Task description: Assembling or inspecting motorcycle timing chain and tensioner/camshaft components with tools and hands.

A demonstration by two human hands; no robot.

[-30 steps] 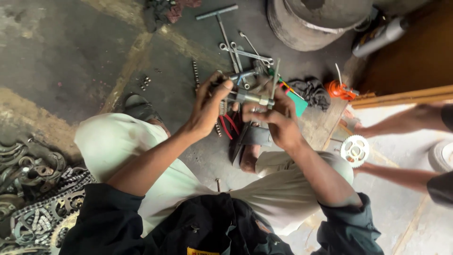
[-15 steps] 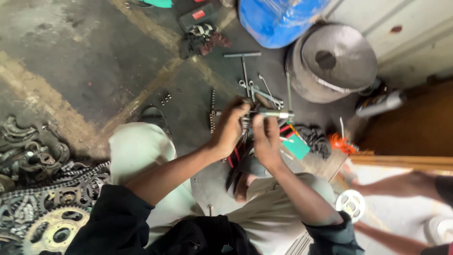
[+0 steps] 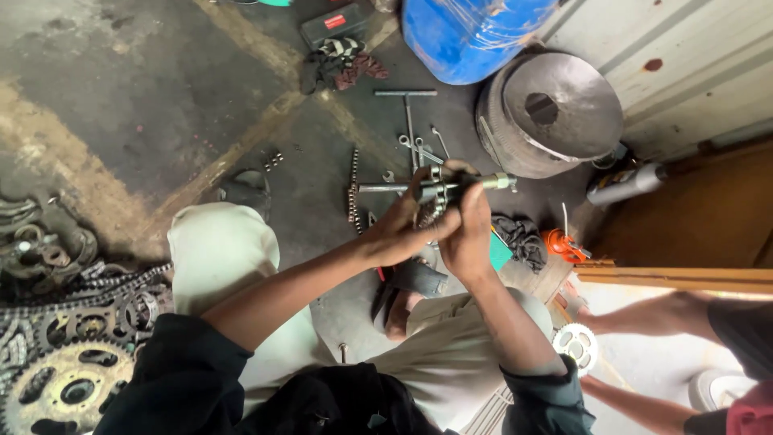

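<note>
My left hand (image 3: pixel 400 228) and my right hand (image 3: pixel 468 232) meet in front of me above my knees, both closed around a small metal tool (image 3: pixel 451 188) with a shaft that sticks out to the right. A short length of chain hangs between my fingers. The part of the tool inside my palms is hidden. Below the hands lie several wrenches (image 3: pixel 419 149) and a T-handle wrench (image 3: pixel 407 109) on the dark concrete floor.
A blue barrel (image 3: pixel 471 36) and a grey metal cone-shaped part (image 3: pixel 551 113) stand at the top right. Sprockets and chains (image 3: pixel 68 354) pile at the left. Another person's arms and a white sprocket (image 3: pixel 576 345) are at the right, next to an orange tool (image 3: pixel 561 244).
The view has tilted up and back, bringing the blue barrel further in. My hands have stayed together on the tool and shifted a little higher and closer together.
</note>
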